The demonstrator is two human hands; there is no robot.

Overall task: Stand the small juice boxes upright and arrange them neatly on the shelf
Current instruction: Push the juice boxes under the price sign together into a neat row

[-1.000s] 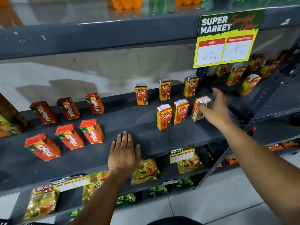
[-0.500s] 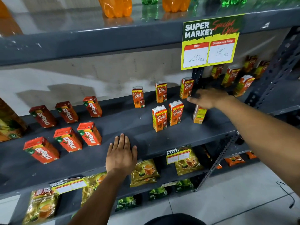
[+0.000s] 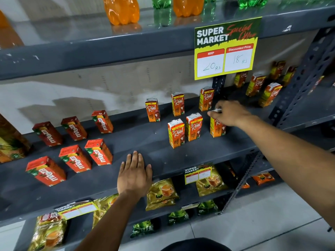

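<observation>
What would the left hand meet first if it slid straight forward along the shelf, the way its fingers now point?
The left hand lies flat on the grey shelf, fingers aimed at the back. The path looks free until the leftmost back-row Real box, though it may pass just left of it; depth is unclear.

The right hand [image 3: 231, 113] covers the top and upper face of the box [image 3: 217, 128] beneath it; its printed name is partly hidden. The top edge cuts off the orange bottles [image 3: 121, 9] and green bottles [image 3: 161, 2]. The left edge cuts off a large carton [image 3: 10, 144]. The far-right boxes [image 3: 277, 69] are blurred. The writing on the lower tag [image 3: 197, 173] is too small to read.
</observation>
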